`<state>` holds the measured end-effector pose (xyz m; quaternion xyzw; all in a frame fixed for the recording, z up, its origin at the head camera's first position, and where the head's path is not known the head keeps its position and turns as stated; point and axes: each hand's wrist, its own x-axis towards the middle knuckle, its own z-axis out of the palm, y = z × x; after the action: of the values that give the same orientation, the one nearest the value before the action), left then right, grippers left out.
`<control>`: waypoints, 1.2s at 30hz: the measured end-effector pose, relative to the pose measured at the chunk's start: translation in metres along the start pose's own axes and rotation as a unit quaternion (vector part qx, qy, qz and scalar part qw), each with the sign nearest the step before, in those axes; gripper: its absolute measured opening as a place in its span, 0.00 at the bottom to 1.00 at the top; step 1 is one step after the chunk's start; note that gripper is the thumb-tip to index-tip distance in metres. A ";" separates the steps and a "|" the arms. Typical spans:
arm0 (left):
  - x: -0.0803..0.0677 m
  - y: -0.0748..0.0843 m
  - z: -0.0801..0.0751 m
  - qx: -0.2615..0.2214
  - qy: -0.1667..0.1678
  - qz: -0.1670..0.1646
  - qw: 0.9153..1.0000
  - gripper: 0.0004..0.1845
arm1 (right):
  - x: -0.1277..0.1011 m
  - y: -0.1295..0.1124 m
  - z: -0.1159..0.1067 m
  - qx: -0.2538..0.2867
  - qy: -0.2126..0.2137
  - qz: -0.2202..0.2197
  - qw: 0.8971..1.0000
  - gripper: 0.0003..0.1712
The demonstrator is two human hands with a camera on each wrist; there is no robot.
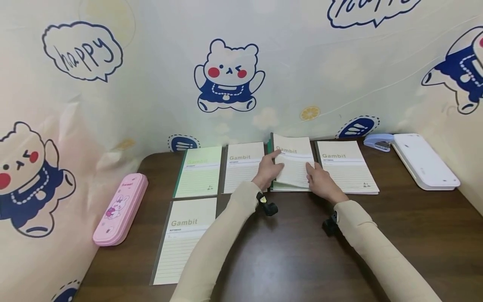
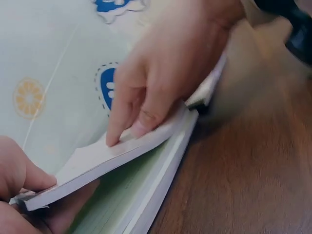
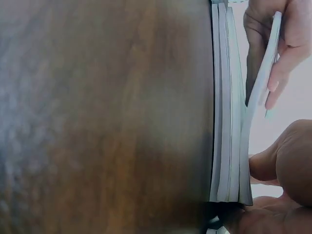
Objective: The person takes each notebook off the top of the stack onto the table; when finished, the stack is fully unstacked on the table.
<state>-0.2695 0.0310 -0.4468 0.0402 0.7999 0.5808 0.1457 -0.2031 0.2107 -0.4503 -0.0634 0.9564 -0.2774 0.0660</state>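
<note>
Nearest, on the dark wooden table (image 1: 286, 247), left hand (image 1: 268, 171) and right hand (image 1: 321, 182), both pinching the top notebook (image 1: 295, 165). Cream cover, printed "Gambit", ruled lines, left edge lifted off a small stack (image 3: 225, 122). Farther right, a stapler (image 1: 378, 141) near the wall.

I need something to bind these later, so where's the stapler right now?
In the head view the stapler sits at the table's far right, against the backdrop, between the rightmost Gambit notebook and the white tray.
</note>
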 end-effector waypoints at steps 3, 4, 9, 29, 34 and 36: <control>0.001 0.002 -0.003 -0.028 0.009 -0.006 1.000 0.30 | -0.001 -0.001 -0.001 -0.003 0.002 -0.006 1.000 0.30; 0.000 0.003 -0.006 -0.036 0.015 -0.005 0.999 0.30 | -0.002 -0.001 -0.001 -0.005 0.001 -0.008 1.000 0.30; -0.012 0.008 -0.042 -0.040 0.050 0.010 0.998 0.32 | -0.002 -0.003 0.000 -0.020 0.002 -0.015 1.000 0.30; -0.235 -0.063 -0.104 -0.054 0.027 -0.011 0.998 0.32 | -0.004 -0.002 0.001 -0.020 -0.002 -0.013 1.000 0.30; -0.242 -0.071 -0.099 0.132 0.035 0.034 0.990 0.31 | -0.004 -0.003 0.000 -0.018 0.001 -0.016 1.000 0.30; -0.242 -0.070 -0.097 0.255 0.042 0.071 0.963 0.30 | -0.005 -0.003 0.000 -0.020 0.003 -0.016 1.000 0.30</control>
<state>-0.0584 -0.1374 -0.4403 0.1083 0.9221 0.3674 0.0554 -0.1980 0.2087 -0.4478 -0.0791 0.9607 -0.2597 0.0575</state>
